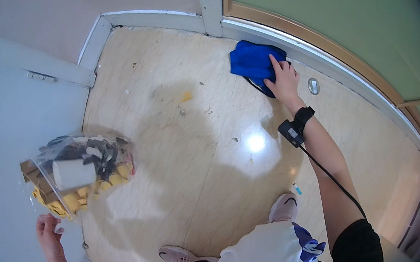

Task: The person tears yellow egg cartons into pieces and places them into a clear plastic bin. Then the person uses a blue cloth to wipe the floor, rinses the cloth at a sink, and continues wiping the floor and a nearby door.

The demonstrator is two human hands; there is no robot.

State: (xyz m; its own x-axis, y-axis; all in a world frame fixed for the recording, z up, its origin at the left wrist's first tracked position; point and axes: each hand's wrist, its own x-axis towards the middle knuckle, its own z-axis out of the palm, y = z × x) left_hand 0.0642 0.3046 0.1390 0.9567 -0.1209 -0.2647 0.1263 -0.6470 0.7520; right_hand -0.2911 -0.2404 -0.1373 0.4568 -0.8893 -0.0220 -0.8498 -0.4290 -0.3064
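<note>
A folded blue cloth item (251, 63) with a dark edge lies on the floor against the baseboard. My right hand (285, 82) rests on its right side, thumb and index finger stretched apart over the fabric. At the left, a clear plastic bag (81, 172) leans by the pale door. Through its film show dark grey and yellow pieces, a white block-like thing and brown cardboard. Just below the bag's near edge is my left hand (50, 235), its fingers curled together. A small whitish bit shows at them; whether it is bag film or a separate scrap is unclear.
Near my right hand, a small oval metal piece (313, 86) sits on the floor. A small blue-and-white item (297, 188) lies beside my shoe (284, 207). Crumbs and a yellow stain (185, 97) mark the tiles. A green-panelled door (334, 10) bounds the right side.
</note>
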